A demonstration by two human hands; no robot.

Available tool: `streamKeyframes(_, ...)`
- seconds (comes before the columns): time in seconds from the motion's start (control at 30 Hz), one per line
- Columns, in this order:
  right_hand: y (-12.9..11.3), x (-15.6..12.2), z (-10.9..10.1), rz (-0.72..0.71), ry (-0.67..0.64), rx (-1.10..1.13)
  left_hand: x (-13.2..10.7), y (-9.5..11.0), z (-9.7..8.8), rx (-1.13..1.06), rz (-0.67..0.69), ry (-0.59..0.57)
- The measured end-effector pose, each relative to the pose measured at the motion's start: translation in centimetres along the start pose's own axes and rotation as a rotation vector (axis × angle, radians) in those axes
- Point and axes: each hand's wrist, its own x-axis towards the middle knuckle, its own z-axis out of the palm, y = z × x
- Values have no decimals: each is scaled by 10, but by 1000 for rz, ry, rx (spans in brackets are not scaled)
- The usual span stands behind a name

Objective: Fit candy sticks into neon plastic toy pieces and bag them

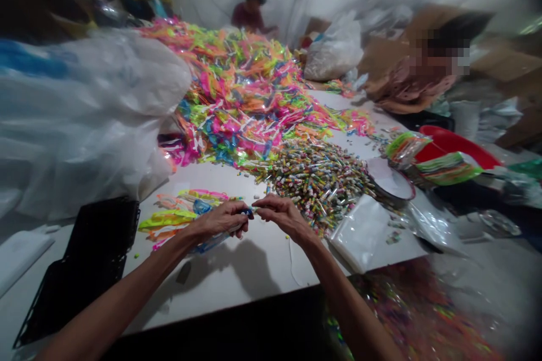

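My left hand (222,220) and my right hand (282,215) meet over the white table (237,271), fingertips almost touching. The left hand's fingers are closed on a small blue plastic piece (248,212), with clear blue-edged wrapper hanging beneath it. The right hand pinches the same spot from the other side; what it holds is too small to name. Just left lies a small bunch of neon plastic toys (178,215). Right behind the hands spreads a heap of small rolled sweets (317,175).
A huge pile of neon packets (241,84) covers the table's far half. A big clear bag (84,118) bulges at left, a black crate (93,259) below it. Clear bags (359,234), a round tin (392,180) and a red basin (457,146) sit right. Two people work beyond.
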Motion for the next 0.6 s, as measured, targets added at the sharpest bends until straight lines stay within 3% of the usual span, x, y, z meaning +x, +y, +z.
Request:
streamKeyframes(0.3, -13, -6, -1, 66, -229, 38, -5, 4, 2, 183, -5, -68)
streamKeyframes(0.6, 0, -10, 17, 44, -146, 96, -11, -9, -4, 146, 7, -124)
